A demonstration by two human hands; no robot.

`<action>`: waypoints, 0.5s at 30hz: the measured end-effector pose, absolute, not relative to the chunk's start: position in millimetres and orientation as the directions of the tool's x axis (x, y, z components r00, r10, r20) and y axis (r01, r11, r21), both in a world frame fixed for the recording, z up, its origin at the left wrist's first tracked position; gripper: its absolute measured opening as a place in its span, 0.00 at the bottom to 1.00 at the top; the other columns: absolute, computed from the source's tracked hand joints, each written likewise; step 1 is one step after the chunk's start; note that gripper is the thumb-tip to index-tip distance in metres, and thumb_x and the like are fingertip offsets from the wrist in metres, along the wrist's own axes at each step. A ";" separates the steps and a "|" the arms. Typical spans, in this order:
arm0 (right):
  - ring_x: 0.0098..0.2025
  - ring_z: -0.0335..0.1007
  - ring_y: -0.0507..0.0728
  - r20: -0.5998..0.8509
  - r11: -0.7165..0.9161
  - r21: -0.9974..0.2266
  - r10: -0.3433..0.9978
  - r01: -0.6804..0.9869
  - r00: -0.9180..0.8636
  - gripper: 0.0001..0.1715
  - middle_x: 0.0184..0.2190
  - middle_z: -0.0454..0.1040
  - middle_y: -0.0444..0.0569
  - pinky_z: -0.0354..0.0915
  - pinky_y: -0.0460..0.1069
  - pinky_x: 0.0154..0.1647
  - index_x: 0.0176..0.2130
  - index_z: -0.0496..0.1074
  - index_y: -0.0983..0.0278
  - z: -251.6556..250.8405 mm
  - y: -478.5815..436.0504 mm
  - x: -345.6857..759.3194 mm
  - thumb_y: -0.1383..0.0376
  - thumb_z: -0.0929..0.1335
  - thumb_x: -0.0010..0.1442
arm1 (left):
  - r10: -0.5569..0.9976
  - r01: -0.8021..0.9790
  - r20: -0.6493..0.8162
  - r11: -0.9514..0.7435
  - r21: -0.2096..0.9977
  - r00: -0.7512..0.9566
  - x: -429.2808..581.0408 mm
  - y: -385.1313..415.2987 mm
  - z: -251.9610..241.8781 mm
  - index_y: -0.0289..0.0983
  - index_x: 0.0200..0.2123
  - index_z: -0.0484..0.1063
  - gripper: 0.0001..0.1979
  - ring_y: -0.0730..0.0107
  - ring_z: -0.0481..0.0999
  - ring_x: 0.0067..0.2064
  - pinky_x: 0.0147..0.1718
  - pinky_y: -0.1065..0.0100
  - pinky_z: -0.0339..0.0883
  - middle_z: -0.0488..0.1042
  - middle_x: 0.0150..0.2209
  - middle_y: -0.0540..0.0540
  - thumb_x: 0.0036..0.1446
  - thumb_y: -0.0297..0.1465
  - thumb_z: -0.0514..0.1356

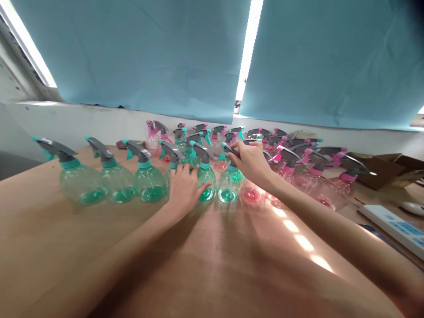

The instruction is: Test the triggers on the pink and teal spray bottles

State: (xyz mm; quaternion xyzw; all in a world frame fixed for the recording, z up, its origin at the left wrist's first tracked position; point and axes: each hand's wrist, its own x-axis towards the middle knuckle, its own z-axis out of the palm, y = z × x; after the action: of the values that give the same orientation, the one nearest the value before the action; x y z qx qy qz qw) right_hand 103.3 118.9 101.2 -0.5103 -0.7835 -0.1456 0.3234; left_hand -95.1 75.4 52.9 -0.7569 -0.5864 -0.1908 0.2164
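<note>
Several green spray bottles stand upright in a row, among them a green spray bottle (pixel 149 183) left of my hands. My left hand (pixel 183 187) is at the row's middle, fingers curled between two bottles. Its thumb lies across the front of one green bottle (pixel 207 179); the fingertips are partly hidden. My right hand (pixel 251 161) grips the grey trigger head of the green bottle (pixel 228 187) at the row's right end, which stands on the table. Beside it is a pink spray bottle (pixel 252 193), partly covered by my right hand and forearm.
More pink-collared bottles (pixel 318 176) and teal-collared ones crowd behind and to the right on the wooden table (pixel 212 256). An open cardboard box (pixel 380 170), a white panel with blue markings (pixel 395 225) and a white mouse-like object (pixel 412 207) lie at the right. A blue sheet (pixel 149 57) hangs behind.
</note>
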 end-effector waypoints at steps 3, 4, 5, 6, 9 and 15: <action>0.31 0.73 0.59 0.654 0.458 -0.118 0.703 0.881 -0.278 0.12 0.24 0.77 0.49 0.49 0.55 0.52 0.45 0.69 0.68 101.1 112.3 105.4 0.63 0.63 0.65 | 0.794 0.975 0.569 -0.210 -0.077 0.216 -94.7 72.2 50.4 0.29 0.56 0.67 0.29 0.42 0.66 0.49 0.44 0.53 0.59 0.69 0.47 0.32 0.62 0.46 0.58; 0.30 0.73 0.59 0.654 0.464 -0.122 0.703 0.878 -0.281 0.13 0.23 0.77 0.49 0.49 0.55 0.52 0.45 0.69 0.68 101.1 109.2 106.2 0.63 0.63 0.65 | 0.783 0.977 0.588 -0.203 -0.067 0.203 -94.6 69.5 49.4 0.30 0.57 0.67 0.29 0.43 0.65 0.49 0.44 0.52 0.59 0.69 0.47 0.32 0.62 0.46 0.58; 0.30 0.73 0.59 0.654 0.470 -0.124 0.701 0.874 -0.284 0.13 0.23 0.77 0.48 0.49 0.55 0.52 0.45 0.69 0.68 101.2 105.5 107.2 0.63 0.63 0.65 | 0.768 0.978 0.611 -0.199 -0.056 0.191 -94.3 65.7 48.2 0.31 0.58 0.66 0.28 0.43 0.65 0.49 0.44 0.52 0.59 0.68 0.48 0.32 0.62 0.45 0.58; 0.30 0.72 0.58 0.655 0.476 -0.125 0.699 0.871 -0.288 0.13 0.23 0.76 0.48 0.49 0.55 0.52 0.44 0.70 0.68 101.4 101.3 108.2 0.63 0.62 0.65 | 0.750 0.978 0.635 -0.205 -0.044 0.186 -93.9 60.7 46.8 0.32 0.58 0.65 0.28 0.44 0.65 0.49 0.44 0.52 0.59 0.68 0.49 0.33 0.63 0.45 0.57; 0.29 0.71 0.58 0.657 0.494 -0.131 0.693 0.859 -0.298 0.13 0.22 0.76 0.46 0.49 0.55 0.54 0.44 0.70 0.67 102.4 84.9 111.4 0.62 0.62 0.65 | 0.700 0.949 0.679 -0.315 0.016 0.221 -90.5 38.4 40.6 0.32 0.59 0.63 0.27 0.46 0.65 0.49 0.44 0.52 0.62 0.68 0.48 0.34 0.63 0.43 0.57; 0.28 0.70 0.54 0.632 0.576 -0.223 0.700 0.787 -0.333 0.12 0.22 0.75 0.43 0.51 0.56 0.56 0.43 0.70 0.67 105.9 41.0 119.4 0.61 0.64 0.64 | 0.824 0.720 0.446 -0.541 0.435 0.350 -70.7 -15.0 21.8 0.36 0.62 0.57 0.33 0.49 0.65 0.56 0.53 0.50 0.62 0.65 0.54 0.37 0.60 0.45 0.60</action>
State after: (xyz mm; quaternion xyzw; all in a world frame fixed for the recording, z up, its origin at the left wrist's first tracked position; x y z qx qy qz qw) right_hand 119.4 41.0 105.9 -0.4565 -0.8140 -0.0615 0.3538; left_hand -70.7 -15.0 21.8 -0.8175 -0.4721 -0.3197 -0.0815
